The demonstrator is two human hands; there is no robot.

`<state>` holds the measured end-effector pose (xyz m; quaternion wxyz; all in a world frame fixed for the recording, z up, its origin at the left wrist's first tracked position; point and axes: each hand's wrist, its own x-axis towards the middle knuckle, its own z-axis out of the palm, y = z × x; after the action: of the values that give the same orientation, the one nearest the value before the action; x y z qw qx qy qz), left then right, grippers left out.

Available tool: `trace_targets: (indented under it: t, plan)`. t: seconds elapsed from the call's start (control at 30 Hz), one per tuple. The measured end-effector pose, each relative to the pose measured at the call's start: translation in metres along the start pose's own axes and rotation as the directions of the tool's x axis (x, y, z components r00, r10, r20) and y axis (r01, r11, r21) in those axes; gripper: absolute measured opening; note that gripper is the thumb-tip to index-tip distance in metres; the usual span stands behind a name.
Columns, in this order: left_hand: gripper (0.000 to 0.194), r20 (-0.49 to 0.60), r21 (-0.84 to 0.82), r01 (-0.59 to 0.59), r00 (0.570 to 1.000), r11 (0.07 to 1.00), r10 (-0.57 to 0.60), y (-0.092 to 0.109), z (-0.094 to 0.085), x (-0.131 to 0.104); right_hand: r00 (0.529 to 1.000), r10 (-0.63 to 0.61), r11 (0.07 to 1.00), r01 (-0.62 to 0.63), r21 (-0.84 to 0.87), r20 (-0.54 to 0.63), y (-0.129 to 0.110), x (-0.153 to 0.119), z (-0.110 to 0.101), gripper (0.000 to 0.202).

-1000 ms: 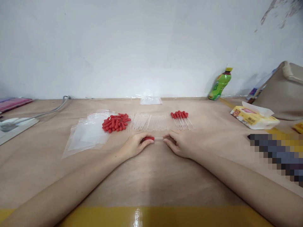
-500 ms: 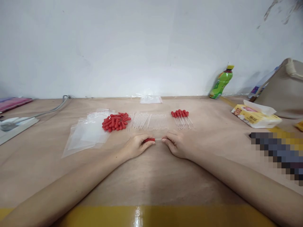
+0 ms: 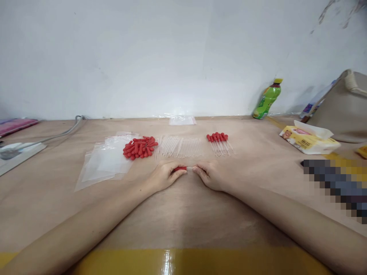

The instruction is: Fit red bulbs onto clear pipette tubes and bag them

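Note:
Between finger and thumb, my left hand (image 3: 168,175) pinches a red rubber dropper bulb (image 3: 180,168), its open end pointing right. My right hand (image 3: 210,175) grips a thin clear dropper tube (image 3: 189,169), whose end meets the mouth of the bulb; how deep it sits inside cannot be seen. Beyond my left hand lies a heap of red bulbs (image 3: 140,148). A row of loose clear tubes (image 3: 180,147) is spread out beside the heap. Further right, several droppers with red bulbs on their tubes (image 3: 218,138) lie side by side.
Clear zip bags (image 3: 111,160) overlap left of the heap, and another small bag (image 3: 182,120) lies by the wall. On the right are a green drink bottle (image 3: 268,100), a yellow tissue pack (image 3: 309,141) and a beige bag (image 3: 341,110). A grey cable (image 3: 67,133) runs at left.
My right hand has moved slightly left, toward the bulb. Less of the clear tube shows between my hands. My left hand keeps its pinch on the bulb.

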<state>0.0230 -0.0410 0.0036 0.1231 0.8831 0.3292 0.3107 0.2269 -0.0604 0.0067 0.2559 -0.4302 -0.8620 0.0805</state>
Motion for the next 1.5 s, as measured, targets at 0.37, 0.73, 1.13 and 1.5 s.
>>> trace_targets:
  t: [0.37, 0.73, 1.13, 1.5]
  plan:
    - [0.037, -0.037, 0.026, 0.023, 0.999, 0.999, -0.022, -0.001, 0.000, 0.002, 0.960, 0.280, 0.957, -0.281, -0.072, -0.034, 0.021, 0.018, -0.055, 0.024]
    - [0.017, 0.009, 0.030, 0.018, 1.000, 0.999, -0.018, 0.002, -0.001, 0.003, 0.781, 0.599, 0.767, -0.623, -0.154, -0.177, 0.078, 0.048, -0.033, 0.025]
    - [0.014, 0.035, 0.021, 0.008, 0.999, 1.000, -0.009, 0.001, 0.000, 0.003, 0.795, 0.567, 0.762, -0.606, -0.228, -0.216, 0.071, 0.047, -0.026, 0.027]
    - [0.014, 0.046, 0.037, -0.014, 0.999, 0.999, 0.013, -0.002, 0.001, 0.003, 0.770, 0.637, 0.743, -0.623, -0.244, -0.030, 0.051, 0.084, -0.010, 0.022]
